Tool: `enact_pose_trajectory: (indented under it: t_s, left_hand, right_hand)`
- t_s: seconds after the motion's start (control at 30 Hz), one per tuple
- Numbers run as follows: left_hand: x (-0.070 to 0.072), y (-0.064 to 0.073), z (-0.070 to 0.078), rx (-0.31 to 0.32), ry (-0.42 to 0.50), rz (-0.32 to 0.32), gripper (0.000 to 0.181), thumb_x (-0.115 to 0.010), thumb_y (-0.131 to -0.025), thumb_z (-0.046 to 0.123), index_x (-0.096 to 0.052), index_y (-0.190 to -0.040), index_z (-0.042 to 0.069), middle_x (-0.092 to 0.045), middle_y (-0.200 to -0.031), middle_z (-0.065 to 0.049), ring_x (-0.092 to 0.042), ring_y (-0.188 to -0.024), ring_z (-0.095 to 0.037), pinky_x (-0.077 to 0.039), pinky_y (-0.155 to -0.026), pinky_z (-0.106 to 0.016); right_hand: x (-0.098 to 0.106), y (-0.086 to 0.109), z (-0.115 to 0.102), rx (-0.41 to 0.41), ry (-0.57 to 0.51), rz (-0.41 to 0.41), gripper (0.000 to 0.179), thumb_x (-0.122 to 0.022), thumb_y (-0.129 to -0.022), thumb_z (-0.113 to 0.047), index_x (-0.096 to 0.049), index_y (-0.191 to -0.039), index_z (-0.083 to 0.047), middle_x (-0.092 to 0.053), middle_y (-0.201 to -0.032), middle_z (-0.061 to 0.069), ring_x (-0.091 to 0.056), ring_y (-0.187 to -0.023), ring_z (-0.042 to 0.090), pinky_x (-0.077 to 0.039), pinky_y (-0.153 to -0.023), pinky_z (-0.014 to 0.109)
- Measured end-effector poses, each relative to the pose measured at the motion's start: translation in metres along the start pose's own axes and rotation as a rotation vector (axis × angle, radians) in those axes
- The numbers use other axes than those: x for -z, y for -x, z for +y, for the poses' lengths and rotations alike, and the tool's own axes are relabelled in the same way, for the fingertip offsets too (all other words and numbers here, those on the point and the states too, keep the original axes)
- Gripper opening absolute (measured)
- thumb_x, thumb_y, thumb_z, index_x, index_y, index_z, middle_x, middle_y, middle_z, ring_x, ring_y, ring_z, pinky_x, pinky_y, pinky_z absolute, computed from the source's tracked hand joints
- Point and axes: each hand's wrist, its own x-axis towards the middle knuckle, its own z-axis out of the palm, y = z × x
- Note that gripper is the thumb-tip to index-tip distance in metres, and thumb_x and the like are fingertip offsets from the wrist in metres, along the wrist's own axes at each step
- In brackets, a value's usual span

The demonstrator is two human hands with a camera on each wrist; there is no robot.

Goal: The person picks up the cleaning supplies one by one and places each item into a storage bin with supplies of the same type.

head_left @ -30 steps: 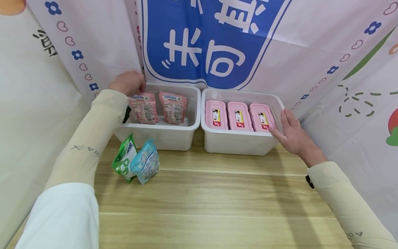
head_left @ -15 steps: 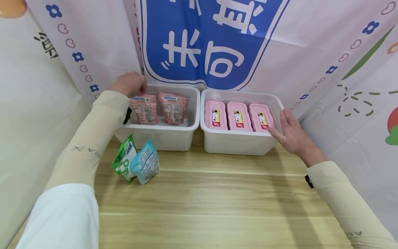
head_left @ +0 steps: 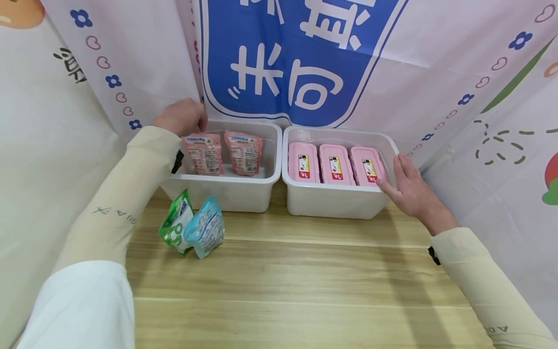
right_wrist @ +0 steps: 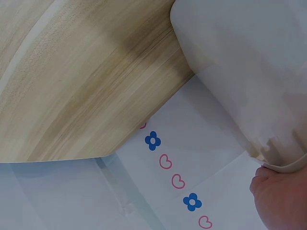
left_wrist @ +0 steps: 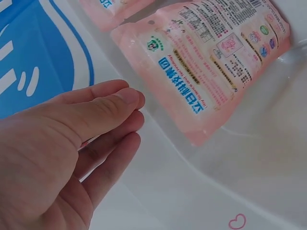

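Note:
My left hand (head_left: 183,117) hovers at the back left corner of the left white plastic bin (head_left: 235,194), nothing visible between its fingers. In the left wrist view its thumb meets the index finger, and the fingertips are apart from the top edge of a pink pouch (left_wrist: 201,62). Beside that pouch stands a second pink pouch (head_left: 245,152) in the same bin. On the front right corner of the right white bin (head_left: 331,203) rests my right hand (head_left: 411,189), thumb at the rim and fingers along the outer side; in the right wrist view only part of it (right_wrist: 280,199) shows.
Three pink lidded boxes (head_left: 335,165) stand side by side in the right bin. A green pouch (head_left: 176,225) and a light blue pouch (head_left: 207,230) stand on the wooden table (head_left: 279,281), in front of the left bin. Printed cloth (head_left: 436,58) encloses the back and sides.
Both hands stay nearly where they were, and the pouches, boxes and bins keep their places. The head view shifts slightly, and the left forearm moves a little outward.

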Motion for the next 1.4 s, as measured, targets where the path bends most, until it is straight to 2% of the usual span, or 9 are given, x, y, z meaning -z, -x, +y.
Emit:
enact_pose_trajectory:
  t_s: [0.23, 0.5, 0.7, 0.87, 1.1, 1.4]
  left_hand:
    - [0.01, 0.013, 0.001, -0.026, -0.011, 0.008, 0.024, -0.065, -0.098, -0.006, -0.073, -0.121, -0.003, -0.07, -0.121, -0.027, -0.061, -0.105, -0.038, -0.057, -0.098, -0.054]
    - [0.03, 0.032, 0.006, 0.019, 0.016, -0.092, 0.029, -0.067, -0.098, -0.001, -0.069, -0.127, -0.004, -0.065, -0.128, -0.029, -0.059, -0.112, -0.041, -0.056, -0.1, -0.057]
    - [0.038, 0.045, 0.01, 0.015, -0.002, -0.114, 0.027, -0.07, -0.095, -0.003, -0.072, -0.122, -0.004, -0.07, -0.122, -0.028, -0.064, -0.106, -0.039, -0.06, -0.093, -0.053]
    - [0.042, 0.058, 0.013, 0.03, 0.001, -0.136, 0.025, -0.075, -0.094, 0.001, -0.075, -0.119, -0.002, -0.072, -0.117, -0.025, -0.064, -0.102, -0.037, -0.06, -0.088, -0.05]
    - [0.044, 0.078, 0.02, -0.018, -0.025, -0.126, 0.019, -0.08, -0.091, 0.007, -0.08, -0.109, 0.0, -0.076, -0.106, -0.02, -0.067, -0.093, -0.031, -0.061, -0.082, -0.045]
    - [0.036, 0.099, 0.027, -0.041, -0.021, -0.149, 0.015, -0.079, -0.091, 0.007, -0.08, -0.104, 0.0, -0.077, -0.104, -0.019, -0.069, -0.091, -0.029, -0.063, -0.082, -0.046]
  right_hand:
    - [-0.002, 0.0, -0.001, 0.009, -0.008, 0.001, 0.097, -0.035, -0.109, -0.06, 0.017, -0.165, -0.001, 0.024, -0.175, 0.019, 0.015, -0.164, 0.044, -0.007, -0.13, 0.071]
    - [-0.001, 0.001, -0.001, 0.016, -0.022, 0.009, 0.098, -0.033, -0.108, -0.064, 0.017, -0.165, -0.002, 0.024, -0.175, 0.017, 0.016, -0.164, 0.043, -0.005, -0.129, 0.071]
    - [-0.002, 0.002, -0.002, 0.019, -0.018, 0.015, 0.098, -0.033, -0.108, -0.063, 0.017, -0.165, -0.001, 0.024, -0.175, 0.018, 0.014, -0.164, 0.045, -0.006, -0.129, 0.072]
    - [-0.002, 0.002, -0.002, 0.024, -0.023, 0.015, 0.097, -0.033, -0.109, -0.062, 0.015, -0.165, 0.001, 0.022, -0.175, 0.021, 0.014, -0.163, 0.046, -0.006, -0.129, 0.071]
    - [-0.002, 0.002, -0.002, 0.019, -0.007, 0.009, 0.097, -0.033, -0.109, -0.06, 0.015, -0.165, 0.003, 0.021, -0.175, 0.024, 0.012, -0.163, 0.048, -0.008, -0.129, 0.071]
    - [-0.002, 0.001, -0.003, 0.025, -0.031, 0.007, 0.096, -0.035, -0.11, -0.059, 0.016, -0.165, 0.001, 0.022, -0.174, 0.023, 0.012, -0.163, 0.049, -0.008, -0.127, 0.075]
